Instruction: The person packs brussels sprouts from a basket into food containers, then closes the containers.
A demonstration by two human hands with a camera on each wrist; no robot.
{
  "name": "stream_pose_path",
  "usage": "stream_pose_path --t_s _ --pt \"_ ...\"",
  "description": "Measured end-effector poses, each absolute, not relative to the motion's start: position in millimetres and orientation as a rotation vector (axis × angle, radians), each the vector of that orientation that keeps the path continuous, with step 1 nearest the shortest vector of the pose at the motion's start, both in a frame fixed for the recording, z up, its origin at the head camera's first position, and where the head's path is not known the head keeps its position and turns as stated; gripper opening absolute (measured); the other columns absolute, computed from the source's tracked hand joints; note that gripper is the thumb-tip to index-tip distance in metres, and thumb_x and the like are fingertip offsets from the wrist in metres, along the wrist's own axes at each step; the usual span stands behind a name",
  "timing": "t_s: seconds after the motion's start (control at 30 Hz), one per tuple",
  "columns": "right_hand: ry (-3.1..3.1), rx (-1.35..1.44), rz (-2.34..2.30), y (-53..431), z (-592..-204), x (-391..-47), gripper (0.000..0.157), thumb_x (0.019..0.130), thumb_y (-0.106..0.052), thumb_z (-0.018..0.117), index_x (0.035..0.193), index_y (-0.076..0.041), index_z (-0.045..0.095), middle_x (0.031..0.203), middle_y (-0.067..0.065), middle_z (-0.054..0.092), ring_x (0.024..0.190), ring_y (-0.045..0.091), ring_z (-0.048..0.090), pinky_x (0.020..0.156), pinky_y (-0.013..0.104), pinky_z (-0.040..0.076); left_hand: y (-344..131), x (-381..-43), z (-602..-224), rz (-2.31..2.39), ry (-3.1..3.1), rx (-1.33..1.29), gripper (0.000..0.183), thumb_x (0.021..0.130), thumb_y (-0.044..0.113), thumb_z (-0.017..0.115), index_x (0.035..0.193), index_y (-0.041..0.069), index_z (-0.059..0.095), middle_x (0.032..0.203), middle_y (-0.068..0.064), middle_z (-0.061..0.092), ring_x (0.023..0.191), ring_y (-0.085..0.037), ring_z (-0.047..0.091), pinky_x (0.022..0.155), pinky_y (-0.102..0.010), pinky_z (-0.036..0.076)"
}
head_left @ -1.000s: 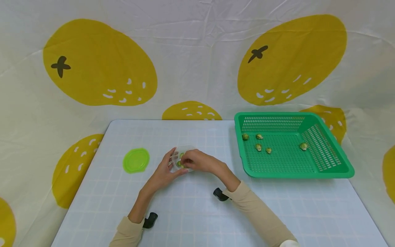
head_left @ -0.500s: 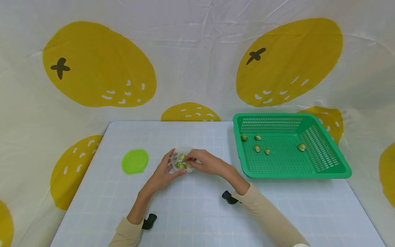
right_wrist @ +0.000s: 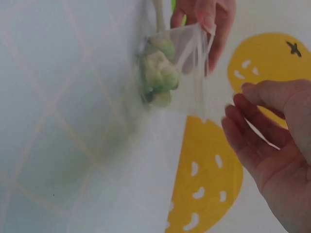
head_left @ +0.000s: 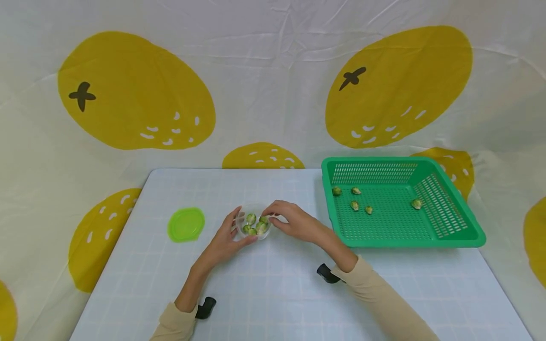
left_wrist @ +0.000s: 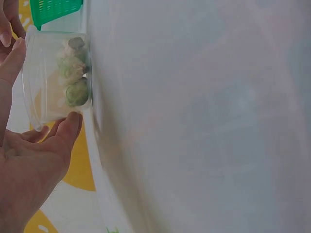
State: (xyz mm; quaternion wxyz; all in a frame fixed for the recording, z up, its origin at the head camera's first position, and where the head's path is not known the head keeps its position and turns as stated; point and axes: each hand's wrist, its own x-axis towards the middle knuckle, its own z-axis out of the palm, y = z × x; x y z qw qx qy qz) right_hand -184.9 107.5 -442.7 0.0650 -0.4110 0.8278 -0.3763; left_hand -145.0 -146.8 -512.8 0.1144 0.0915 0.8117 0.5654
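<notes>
A clear round plastic container (head_left: 256,208) stands on the table with several Brussels sprouts (head_left: 251,219) in its bottom. My left hand (head_left: 227,242) holds it from the left, thumb on the near side and fingers round the far side. Through the container's wall (left_wrist: 46,73) the sprouts (left_wrist: 76,92) show in the left wrist view. Just above the right side of the rim is my right hand (head_left: 294,221). Its fingers (right_wrist: 243,141) are loosely bent and hold nothing in the right wrist view.
A bright green lid (head_left: 186,224) lies flat left of the container. At the right stands a green plastic basket (head_left: 414,243) with several Brussels sprouts (head_left: 354,205) spread over its floor. A patterned cloth (head_left: 264,94) hangs behind the table (head_left: 264,303).
My right hand has come up out of the container and moved right to its rim, so more sprouts inside show. The left hand keeps its hold in the same place.
</notes>
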Motion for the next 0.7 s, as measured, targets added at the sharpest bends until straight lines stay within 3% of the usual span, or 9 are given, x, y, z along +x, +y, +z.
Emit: stream_pose_path --t_s 0.4,0.7 --pt "2.676 -1.235 -1.122 135.6 -419.7 -188.4 0.021 0.1 -0.003 0.066 0.12 -0.004 0.07 0.115 0.007 0.069 0.108 0.026 0.066 0.095 0.037 0.057 -145.7 -144.3 -512.5 1.631 2.408 0.243 0.107 0.087 0.035 0.085 0.164 0.01 0.016 0.165 -0.017 0.026 0.149 -0.036 0.031 0.12 -0.049 0.031" --pt "2.744 -1.218 -1.135 157.5 -401.7 -192.7 0.023 0.1 -0.001 0.065 0.122 -0.001 0.069 0.117 0.01 0.069 0.109 0.029 0.065 0.095 0.041 0.056 -147.3 -143.7 -510.8 1.622 2.394 0.248 0.108 0.087 0.037 0.085 0.164 0.013 0.015 0.166 -0.013 0.024 0.151 -0.033 0.029 0.121 -0.046 0.031"
